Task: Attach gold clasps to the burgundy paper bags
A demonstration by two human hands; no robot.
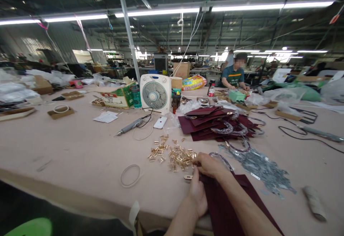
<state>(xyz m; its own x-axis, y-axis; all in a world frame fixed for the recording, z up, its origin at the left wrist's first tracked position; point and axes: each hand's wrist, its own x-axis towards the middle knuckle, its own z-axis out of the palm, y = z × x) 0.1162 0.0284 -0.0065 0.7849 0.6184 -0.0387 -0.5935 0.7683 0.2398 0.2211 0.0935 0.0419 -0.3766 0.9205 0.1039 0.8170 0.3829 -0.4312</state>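
My left hand (pixel 197 194) rests on the near edge of a dark maroon leather piece (pixel 228 207), fingers pressed against it, beside a small gold metal fitting (pixel 188 177) on the table. My right hand (pixel 208 164) is curled at the top of the same piece, pinching at a small part I cannot make out. Just beyond my fingers lies a scatter of several gold metal fittings (pixel 172 153). A plastic-wrapped curved handle (pixel 221 159) lies right of my right hand.
A stack of maroon pieces with wrapped handles (pixel 217 123), a pile of silvery strips (pixel 260 166), a white fan (pixel 156 92), a phone (pixel 160 122), a pen-like tool (pixel 129 126), a tape ring (pixel 130 175) and a roll (pixel 314 203) lie around. A person (pixel 233 76) works at the far side.
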